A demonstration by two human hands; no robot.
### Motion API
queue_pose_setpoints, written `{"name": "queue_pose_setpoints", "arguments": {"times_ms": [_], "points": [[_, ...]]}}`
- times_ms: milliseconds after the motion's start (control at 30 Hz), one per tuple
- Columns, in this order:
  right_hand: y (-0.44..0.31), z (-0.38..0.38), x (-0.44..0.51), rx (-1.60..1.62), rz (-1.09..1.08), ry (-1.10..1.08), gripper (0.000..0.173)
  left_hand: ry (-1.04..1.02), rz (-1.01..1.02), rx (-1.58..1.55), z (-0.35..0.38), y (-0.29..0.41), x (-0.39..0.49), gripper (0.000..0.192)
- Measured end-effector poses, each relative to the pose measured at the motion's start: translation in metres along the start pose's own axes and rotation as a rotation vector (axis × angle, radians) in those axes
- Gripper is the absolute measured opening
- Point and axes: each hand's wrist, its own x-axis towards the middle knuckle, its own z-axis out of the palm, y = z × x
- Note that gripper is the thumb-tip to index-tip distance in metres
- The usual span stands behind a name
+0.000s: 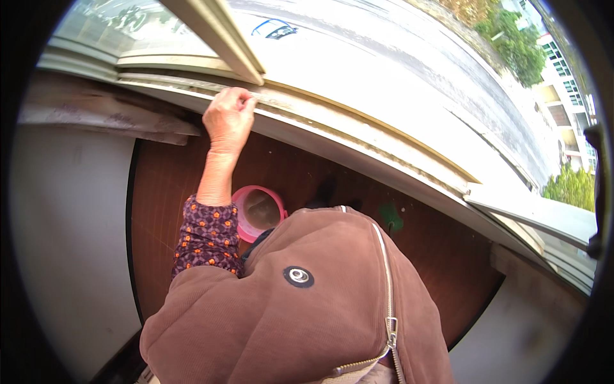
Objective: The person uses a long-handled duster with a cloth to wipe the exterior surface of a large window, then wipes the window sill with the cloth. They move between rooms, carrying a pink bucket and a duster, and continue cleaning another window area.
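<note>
My left hand (229, 115) rests at the lower track of a window frame (379, 149), close to the bottom corner of a sliding sash (211, 33). Its fingers are curled and the thumb points toward the track; whether something small is pinched between them cannot be seen. A dark patterned sleeve with orange flowers covers the forearm. My right hand is out of view. Below the sill, a pink bucket (238, 225) holding murky water stands on the floor beside my body. Dirt lies along the grooves of the track.
A patterned curtain or cloth (110, 113) lies along the wall under the window at left. A green object (392, 216) is on the brown floor (163, 192) near my feet. Another window panel (532, 211) juts out at right. Outside are a road and a car (274, 30).
</note>
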Motion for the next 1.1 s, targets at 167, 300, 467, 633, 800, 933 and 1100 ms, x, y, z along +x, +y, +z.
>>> {"name": "queue_pose_setpoints", "arguments": {"times_ms": [167,300,467,633,800,933,1100], "points": [[-0.005,0.003,0.0,0.059,0.003,0.017,0.039,-0.061,-0.141,-0.423,0.003,0.053,0.022,0.007],[-0.006,0.004,-0.001,0.071,0.003,0.015,0.039,0.029,0.253,-0.424,0.021,0.106,0.054,0.015],[-0.016,0.004,-0.007,0.101,0.009,0.028,0.039,-0.026,0.347,-0.277,0.031,0.124,0.045,0.009],[-0.015,0.007,-0.002,0.12,0.028,0.104,0.04,-0.145,0.359,-0.347,0.035,0.12,0.013,0.011],[0.002,0.012,0.02,-0.037,0.042,0.107,0.042,-0.198,0.435,-0.492,0.047,0.122,-0.008,0.012],[-0.013,0.012,0.015,-0.23,0.063,0.091,0.041,-0.243,0.424,-0.48,0.061,0.12,-0.014,0.012],[-0.073,0.012,-0.018,-0.187,0.182,0.075,0.036,-0.228,0.448,-0.448,0.067,0.115,-0.017,0.013]]}}
